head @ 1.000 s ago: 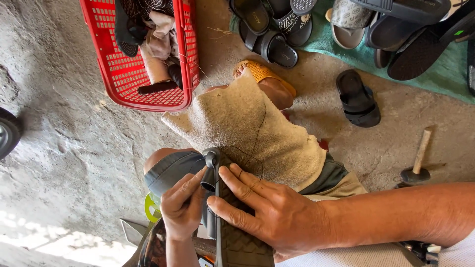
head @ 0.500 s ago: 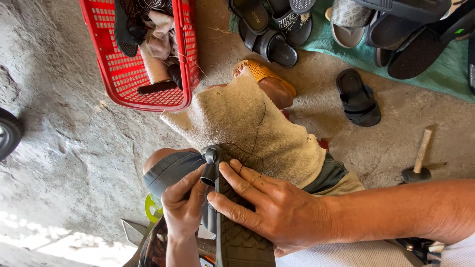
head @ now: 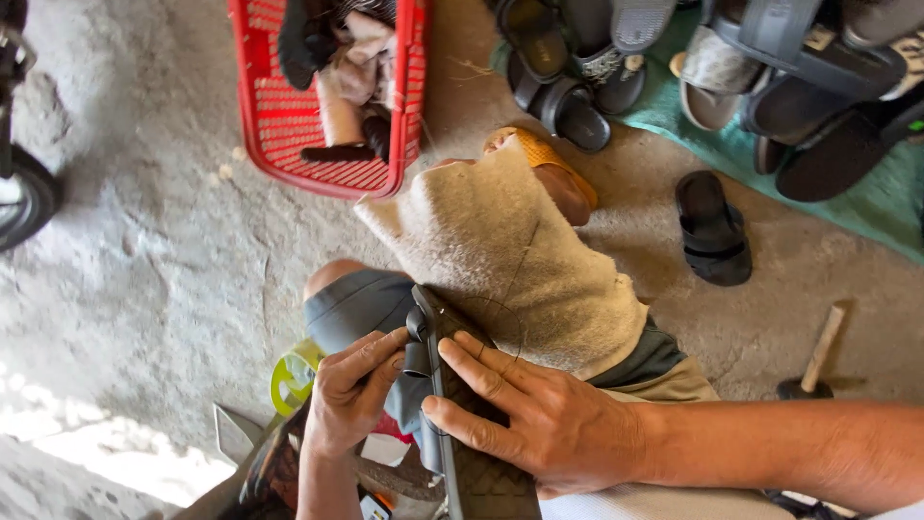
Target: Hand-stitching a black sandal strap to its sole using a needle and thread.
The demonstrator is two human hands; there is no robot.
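Two hands on black sandal [head: 472, 424], held on edge over lap. Right hand [head: 539, 414] spread flat against tread side; left hand [head: 351, 390] curled, fingers closed on strap side. Beyond sandal: beige cloth [head: 500, 250]. Farther: red basket [head: 289, 125]. Right of sandal: hammer [head: 813, 361].

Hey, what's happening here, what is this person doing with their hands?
A person seated on a concrete floor holds a black sandal edge-up on their lap, over a beige cloth. The right hand lies flat on its patterned sole, and the left hand grips near its end. A red basket, more sandals and a hammer lie nearby.
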